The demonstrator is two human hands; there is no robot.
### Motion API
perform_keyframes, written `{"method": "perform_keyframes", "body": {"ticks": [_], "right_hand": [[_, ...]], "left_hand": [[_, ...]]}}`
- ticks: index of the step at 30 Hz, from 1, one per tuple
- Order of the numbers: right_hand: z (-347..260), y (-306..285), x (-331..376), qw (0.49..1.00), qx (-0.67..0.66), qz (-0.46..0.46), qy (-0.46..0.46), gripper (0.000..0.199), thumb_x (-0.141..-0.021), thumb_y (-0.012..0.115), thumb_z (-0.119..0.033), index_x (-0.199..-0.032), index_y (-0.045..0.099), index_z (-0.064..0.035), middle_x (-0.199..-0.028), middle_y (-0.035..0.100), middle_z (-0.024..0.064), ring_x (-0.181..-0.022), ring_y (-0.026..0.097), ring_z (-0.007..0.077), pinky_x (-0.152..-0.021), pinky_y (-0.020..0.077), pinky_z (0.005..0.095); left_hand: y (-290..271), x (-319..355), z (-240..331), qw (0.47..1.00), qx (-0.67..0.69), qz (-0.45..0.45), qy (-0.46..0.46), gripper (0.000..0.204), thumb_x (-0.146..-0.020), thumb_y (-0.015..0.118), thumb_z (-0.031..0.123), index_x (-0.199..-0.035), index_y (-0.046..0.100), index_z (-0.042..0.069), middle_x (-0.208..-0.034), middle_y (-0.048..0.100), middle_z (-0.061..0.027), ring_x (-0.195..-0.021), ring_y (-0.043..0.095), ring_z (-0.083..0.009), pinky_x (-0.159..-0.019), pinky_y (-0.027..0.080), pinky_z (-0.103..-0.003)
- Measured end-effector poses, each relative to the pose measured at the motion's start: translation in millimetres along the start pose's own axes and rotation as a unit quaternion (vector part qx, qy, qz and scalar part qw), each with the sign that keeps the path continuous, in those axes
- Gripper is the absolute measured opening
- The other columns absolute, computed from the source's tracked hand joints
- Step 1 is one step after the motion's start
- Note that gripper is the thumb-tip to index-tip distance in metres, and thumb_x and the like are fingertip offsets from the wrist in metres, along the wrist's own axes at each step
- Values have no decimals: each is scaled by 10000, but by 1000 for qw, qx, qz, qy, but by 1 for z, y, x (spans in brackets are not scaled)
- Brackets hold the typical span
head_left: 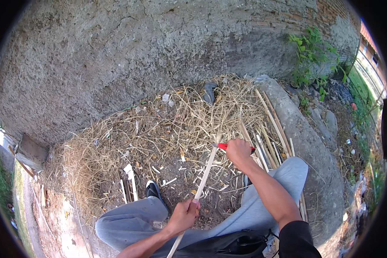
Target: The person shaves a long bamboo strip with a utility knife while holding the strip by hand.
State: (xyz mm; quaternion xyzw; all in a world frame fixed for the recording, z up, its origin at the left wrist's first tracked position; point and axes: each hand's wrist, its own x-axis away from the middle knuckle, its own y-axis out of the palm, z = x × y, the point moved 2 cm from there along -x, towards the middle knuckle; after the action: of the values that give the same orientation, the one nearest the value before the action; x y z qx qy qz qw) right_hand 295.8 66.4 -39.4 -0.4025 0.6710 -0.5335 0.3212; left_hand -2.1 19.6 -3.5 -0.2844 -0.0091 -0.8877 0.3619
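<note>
My left hand [183,217] is closed around a long, pale wooden strip [205,175], gripping it in its lower part between my knees. The strip slants up and away to the right, with its lower end running out of view over my lap. In my right hand [240,153] is a red-handled knife [222,146], pointing left. Its blade meets or lies very close to the strip's far end; exact contact is too small to tell. The fingers of my right hand are wrapped round the handle and hide most of it.
Dry straw [193,112] and wood shavings [170,181] litter the ground. More strips [274,122] lie to the right, beside a stone ledge [307,142]. A rough wall [159,47] rises ahead. A dark shoe-like object [209,92] lies near it; a green plant [311,53] grows far right.
</note>
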Motion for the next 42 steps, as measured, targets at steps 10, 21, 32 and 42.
{"method": "perform_keyframes", "body": {"ticks": [10,21,32,42], "right_hand": [[32,-23,-6,987,-85,74,113,161,-775,677,-128,-867,721,-4,-832,688,237,-794,683,411,-751,547,500],[-37,-15,44,996,-59,-44,-42,175,-786,599,-122,-837,723,-8,-801,674,259,-769,681,413,-728,536,517],[-11,6,14,1000,-28,-6,-5,216,-845,563,-145,-811,735,-19,-810,704,213,-761,711,366,-690,564,473],[42,-16,-9,991,-35,99,87,146,-790,633,-93,-820,708,28,-794,681,260,-756,688,420,-702,550,503]], "left_hand": [[-17,-2,1,986,-129,71,77,340,-1035,440,262,-872,598,9,-609,547,-37,-544,508,-106,-529,429,-297],[-2,-22,8,966,-169,146,127,338,-1020,440,244,-857,587,-13,-604,552,-107,-538,560,-182,-539,449,-375],[10,-5,2,984,-134,72,94,347,-1039,402,245,-880,582,-5,-612,564,-100,-543,562,-202,-547,452,-374],[-11,6,13,979,-147,108,86,309,-1026,451,233,-882,594,1,-597,568,-126,-529,593,-259,-552,458,-413]]}}
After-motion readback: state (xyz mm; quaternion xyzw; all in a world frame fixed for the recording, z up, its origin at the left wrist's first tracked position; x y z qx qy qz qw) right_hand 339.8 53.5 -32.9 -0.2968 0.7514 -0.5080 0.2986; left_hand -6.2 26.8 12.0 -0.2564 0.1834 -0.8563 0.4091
